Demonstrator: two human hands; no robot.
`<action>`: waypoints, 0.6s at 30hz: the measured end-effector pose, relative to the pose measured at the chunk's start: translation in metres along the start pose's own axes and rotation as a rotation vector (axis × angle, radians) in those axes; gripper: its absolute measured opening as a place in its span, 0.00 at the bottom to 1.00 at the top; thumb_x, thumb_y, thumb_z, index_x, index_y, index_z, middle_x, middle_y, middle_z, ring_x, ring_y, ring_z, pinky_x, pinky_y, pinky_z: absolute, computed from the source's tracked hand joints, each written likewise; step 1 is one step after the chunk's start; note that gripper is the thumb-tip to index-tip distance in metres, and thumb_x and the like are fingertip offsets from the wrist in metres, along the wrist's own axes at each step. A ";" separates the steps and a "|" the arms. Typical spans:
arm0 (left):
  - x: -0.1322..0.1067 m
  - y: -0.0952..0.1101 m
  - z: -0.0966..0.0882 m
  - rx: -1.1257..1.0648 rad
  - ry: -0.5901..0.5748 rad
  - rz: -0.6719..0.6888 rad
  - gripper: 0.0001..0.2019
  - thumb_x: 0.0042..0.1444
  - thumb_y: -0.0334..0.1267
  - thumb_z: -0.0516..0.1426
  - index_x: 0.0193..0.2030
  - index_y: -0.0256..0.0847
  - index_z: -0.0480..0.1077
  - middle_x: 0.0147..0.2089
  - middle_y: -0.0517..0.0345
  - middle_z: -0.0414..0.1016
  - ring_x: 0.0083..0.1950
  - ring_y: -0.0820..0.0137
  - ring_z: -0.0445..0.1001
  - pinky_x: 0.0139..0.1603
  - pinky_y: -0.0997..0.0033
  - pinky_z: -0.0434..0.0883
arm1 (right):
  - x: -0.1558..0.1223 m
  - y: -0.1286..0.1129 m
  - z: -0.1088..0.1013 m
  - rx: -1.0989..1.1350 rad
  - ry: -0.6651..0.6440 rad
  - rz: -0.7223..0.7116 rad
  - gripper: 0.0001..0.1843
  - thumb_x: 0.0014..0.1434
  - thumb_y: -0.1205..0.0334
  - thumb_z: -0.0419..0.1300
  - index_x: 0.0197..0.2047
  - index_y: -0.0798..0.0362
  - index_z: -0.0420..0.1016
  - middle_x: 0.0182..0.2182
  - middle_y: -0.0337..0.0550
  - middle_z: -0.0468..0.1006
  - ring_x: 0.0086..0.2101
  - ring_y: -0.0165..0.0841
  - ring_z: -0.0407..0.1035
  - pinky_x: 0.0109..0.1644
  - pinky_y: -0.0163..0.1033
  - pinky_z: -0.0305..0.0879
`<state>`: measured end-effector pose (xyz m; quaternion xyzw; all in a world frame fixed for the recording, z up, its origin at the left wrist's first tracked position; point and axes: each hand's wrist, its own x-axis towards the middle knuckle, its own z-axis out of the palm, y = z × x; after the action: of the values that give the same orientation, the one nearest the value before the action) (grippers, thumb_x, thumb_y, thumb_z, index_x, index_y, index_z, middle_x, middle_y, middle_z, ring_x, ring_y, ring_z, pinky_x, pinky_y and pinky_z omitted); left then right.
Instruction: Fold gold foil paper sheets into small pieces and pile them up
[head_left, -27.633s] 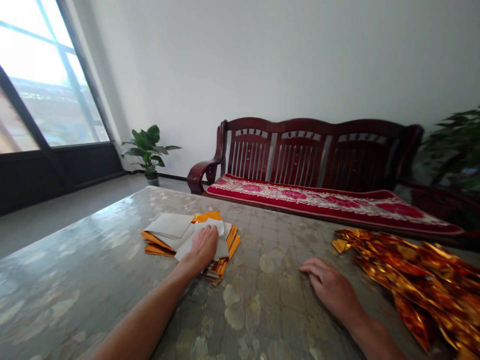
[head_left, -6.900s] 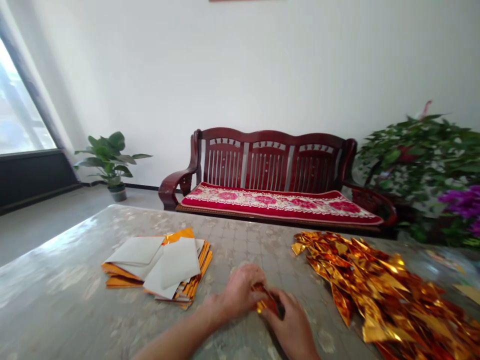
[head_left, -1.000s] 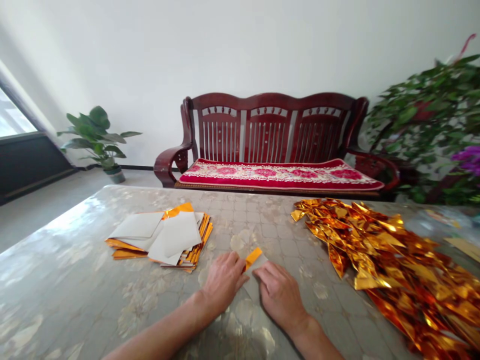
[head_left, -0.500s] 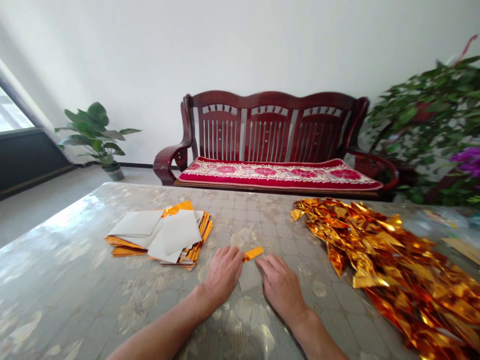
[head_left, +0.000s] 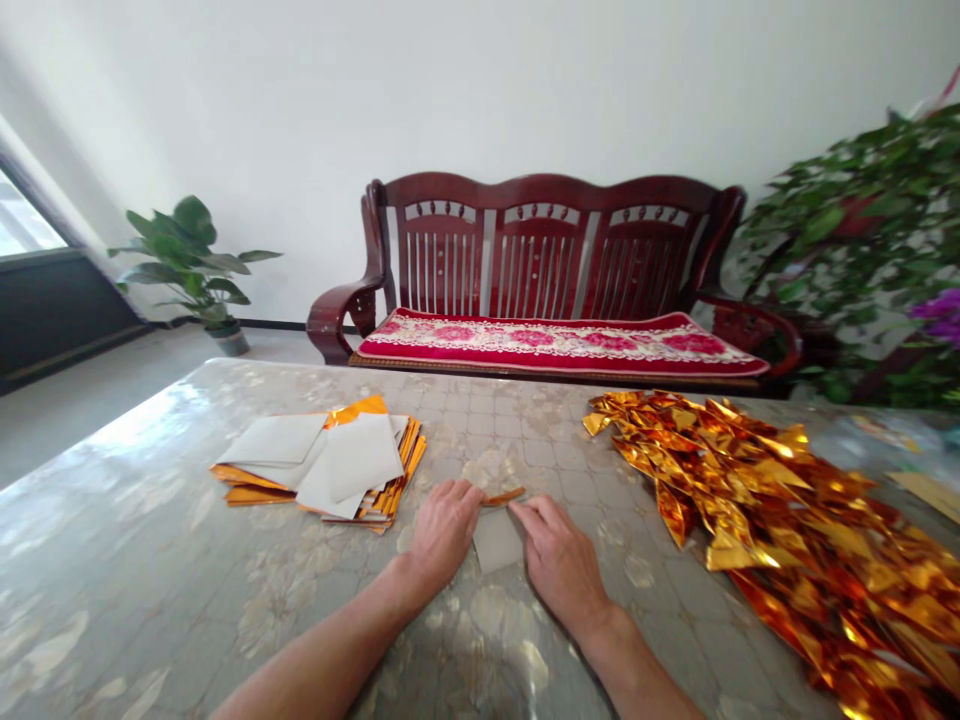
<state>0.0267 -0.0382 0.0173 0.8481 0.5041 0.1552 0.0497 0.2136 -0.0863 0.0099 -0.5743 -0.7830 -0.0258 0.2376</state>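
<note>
A small sheet of gold foil paper (head_left: 498, 543) lies between my hands, its pale grey back up and a narrow gold strip raised along the far edge. My left hand (head_left: 447, 522) grips the left end of that edge, fingers bent together. At the right end, my right hand (head_left: 561, 548) pinches the same edge. Both thumbs are mostly hidden. To the left sits a stack of foil sheets (head_left: 352, 462), pale backs upward with gold edges showing. Over on the right spreads a large heap of folded gold foil pieces (head_left: 757, 480).
The table (head_left: 285, 600) has a patterned, shiny cover. Behind it stands a dark red wooden bench (head_left: 536, 250) with a floral seat cover (head_left: 562, 340). Clear plastic bags (head_left: 892, 440) lie at the far right. A potted plant (head_left: 199, 265) stands on the floor at left.
The gold strip at the sheet's far edge has turned from lying flat to a thin upright ridge. Both hands stay at its ends, with only slight finger movement.
</note>
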 end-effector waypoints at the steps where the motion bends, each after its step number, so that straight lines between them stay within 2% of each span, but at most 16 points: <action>1: 0.000 -0.001 0.001 -0.013 0.007 -0.001 0.11 0.67 0.32 0.49 0.40 0.42 0.72 0.39 0.56 0.75 0.43 0.65 0.72 0.46 0.67 0.66 | 0.000 0.000 0.000 -0.002 -0.006 0.002 0.24 0.58 0.78 0.50 0.53 0.50 0.74 0.42 0.45 0.75 0.43 0.34 0.71 0.45 0.35 0.67; 6: 0.000 -0.005 0.004 -0.066 0.021 -0.005 0.10 0.66 0.31 0.49 0.44 0.43 0.72 0.40 0.56 0.75 0.45 0.64 0.72 0.47 0.67 0.66 | 0.002 0.000 0.002 -0.017 -0.039 0.008 0.24 0.59 0.78 0.50 0.55 0.50 0.72 0.45 0.46 0.74 0.45 0.35 0.69 0.46 0.36 0.66; 10: 0.001 -0.004 0.001 -0.073 0.023 -0.010 0.11 0.65 0.31 0.51 0.50 0.44 0.70 0.43 0.56 0.76 0.47 0.63 0.72 0.49 0.64 0.67 | 0.004 -0.002 -0.001 -0.082 -0.050 -0.002 0.20 0.61 0.76 0.51 0.52 0.51 0.74 0.50 0.47 0.73 0.47 0.37 0.68 0.49 0.39 0.65; 14: -0.002 -0.003 -0.006 0.009 0.125 -0.019 0.13 0.62 0.32 0.55 0.53 0.45 0.68 0.51 0.54 0.72 0.51 0.60 0.69 0.52 0.60 0.67 | 0.004 -0.006 -0.005 -0.167 -0.089 -0.025 0.15 0.63 0.72 0.55 0.51 0.51 0.74 0.47 0.46 0.75 0.44 0.39 0.66 0.48 0.43 0.62; 16: -0.006 -0.003 -0.007 0.003 0.147 0.024 0.11 0.64 0.33 0.54 0.51 0.44 0.69 0.51 0.54 0.71 0.51 0.62 0.69 0.51 0.62 0.68 | 0.004 -0.009 -0.006 -0.199 -0.107 -0.015 0.13 0.63 0.69 0.56 0.50 0.50 0.74 0.43 0.45 0.76 0.42 0.39 0.66 0.46 0.44 0.61; 18: -0.011 -0.003 -0.006 -0.044 0.112 0.135 0.08 0.67 0.33 0.51 0.48 0.43 0.70 0.48 0.54 0.72 0.48 0.65 0.69 0.50 0.65 0.68 | 0.003 -0.012 -0.006 -0.209 -0.116 0.008 0.11 0.64 0.67 0.56 0.49 0.50 0.73 0.42 0.45 0.75 0.42 0.39 0.66 0.44 0.44 0.59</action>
<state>0.0174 -0.0466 0.0201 0.8688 0.4444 0.2165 0.0294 0.2045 -0.0896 0.0194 -0.5995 -0.7862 -0.0732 0.1307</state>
